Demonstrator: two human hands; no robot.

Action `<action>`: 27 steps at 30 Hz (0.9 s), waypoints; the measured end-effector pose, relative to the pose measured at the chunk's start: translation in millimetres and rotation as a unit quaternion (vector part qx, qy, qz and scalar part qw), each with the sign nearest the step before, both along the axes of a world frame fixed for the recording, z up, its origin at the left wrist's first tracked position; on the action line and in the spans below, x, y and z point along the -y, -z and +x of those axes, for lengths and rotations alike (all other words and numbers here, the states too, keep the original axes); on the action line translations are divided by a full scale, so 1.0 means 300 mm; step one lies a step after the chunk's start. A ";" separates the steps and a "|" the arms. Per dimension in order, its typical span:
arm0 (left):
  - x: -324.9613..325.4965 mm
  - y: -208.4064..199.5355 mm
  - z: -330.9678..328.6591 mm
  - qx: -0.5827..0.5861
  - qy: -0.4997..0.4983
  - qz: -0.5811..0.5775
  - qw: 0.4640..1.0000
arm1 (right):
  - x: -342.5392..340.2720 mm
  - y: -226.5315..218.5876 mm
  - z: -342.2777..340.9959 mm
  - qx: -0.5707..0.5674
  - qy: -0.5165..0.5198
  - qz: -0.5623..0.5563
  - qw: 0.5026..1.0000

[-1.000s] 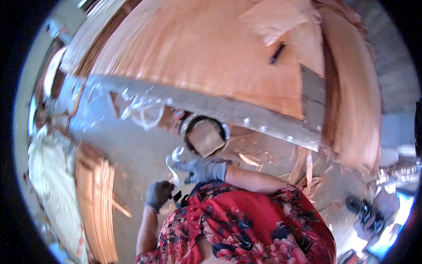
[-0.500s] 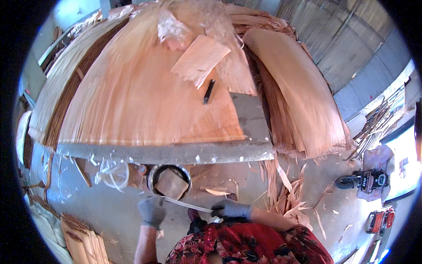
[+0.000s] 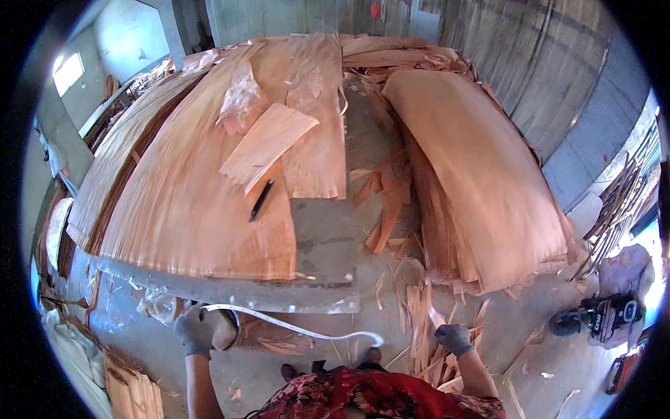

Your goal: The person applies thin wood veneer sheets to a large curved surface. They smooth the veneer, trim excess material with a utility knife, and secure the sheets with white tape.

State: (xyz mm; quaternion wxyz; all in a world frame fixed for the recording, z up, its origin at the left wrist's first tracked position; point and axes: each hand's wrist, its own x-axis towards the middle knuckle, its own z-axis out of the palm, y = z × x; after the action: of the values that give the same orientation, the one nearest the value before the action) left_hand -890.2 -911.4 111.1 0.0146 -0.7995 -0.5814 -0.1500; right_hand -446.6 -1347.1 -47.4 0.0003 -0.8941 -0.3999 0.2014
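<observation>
My left hand [image 3: 194, 329], in a grey glove, is closed on one end of a long narrow white strip [image 3: 293, 329]. The strip sags to the right across my front, and its curled far end hangs loose. Out to the right, my right hand [image 3: 455, 339], also gloved, is apart from the strip. Its fingers look curled, beside a pale veneer scrap [image 3: 434, 315]; whether they hold anything is unclear. In front of me, large veneer sheets [image 3: 188, 209] lie on a grey table [image 3: 321, 304]. A black bar-shaped tool [image 3: 262, 200] and a smaller veneer piece [image 3: 269, 143] rest on them.
A tall stack of veneer [image 3: 481, 188] stands at the right, with torn scraps [image 3: 419, 314] by its foot. A round metal-rimmed container [image 3: 227, 329] sits behind my left hand, near a clear plastic bag [image 3: 159, 305]. A scooter [image 3: 600, 318] is parked far right.
My right hand has left the white strip and swung right. The left hand, still on the strip, has moved left in the picture. The strip's right end hangs loose; the view has shifted.
</observation>
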 end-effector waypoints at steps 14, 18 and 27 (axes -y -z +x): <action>0.436 -0.008 1.101 -0.013 0.531 -0.391 0.752 | -0.454 -0.425 0.035 -0.484 -0.029 0.331 0.810; 0.424 0.022 1.260 -0.010 0.489 -0.400 0.775 | -0.468 -0.507 0.213 -0.539 0.007 0.239 0.808; 0.334 0.075 1.675 -0.133 0.415 -0.289 0.852 | -0.632 -0.328 0.750 -0.350 -0.266 0.258 0.861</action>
State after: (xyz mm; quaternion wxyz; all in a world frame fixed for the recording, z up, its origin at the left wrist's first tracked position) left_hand -387.7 -1011.5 88.6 -0.2038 -0.9470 -0.2047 0.1404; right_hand -221.4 -1157.6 51.2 0.3168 -0.5924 -0.6340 0.3831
